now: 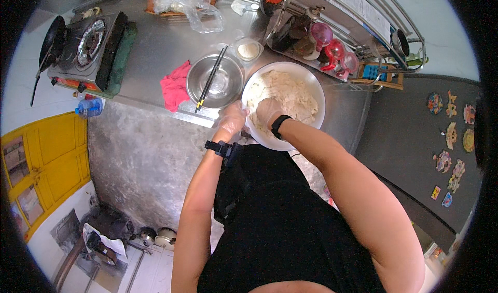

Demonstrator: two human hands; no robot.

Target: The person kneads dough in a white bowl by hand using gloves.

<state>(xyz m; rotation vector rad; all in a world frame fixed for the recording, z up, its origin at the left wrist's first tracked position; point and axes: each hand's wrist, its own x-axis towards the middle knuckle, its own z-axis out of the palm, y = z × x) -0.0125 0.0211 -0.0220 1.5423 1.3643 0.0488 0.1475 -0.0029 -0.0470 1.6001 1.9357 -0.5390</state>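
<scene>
A large white basin [320, 116] holding pale, lumpy dough [290, 89] stands at the counter's near edge. My right hand [269, 112], in a clear plastic glove, presses into the dough at the basin's near left; its fingers are partly hidden, and whether they grip any dough cannot be told. My left hand [234, 118], also gloved in clear plastic, is at the basin's left rim with its fingers bent around it. Left of the basin is a steel bowl [221, 83] with black chopsticks [211, 81] laid across it. A small container of pale powder [248, 50] sits behind them.
A red cloth [175, 86] lies left of the steel bowl. Farther left stand a gas stove [87, 52] and a black pan [52, 42]. A metal rack [334, 55] with plastic jugs is behind the basin, and a dark fridge [408, 137] with magnets is at right.
</scene>
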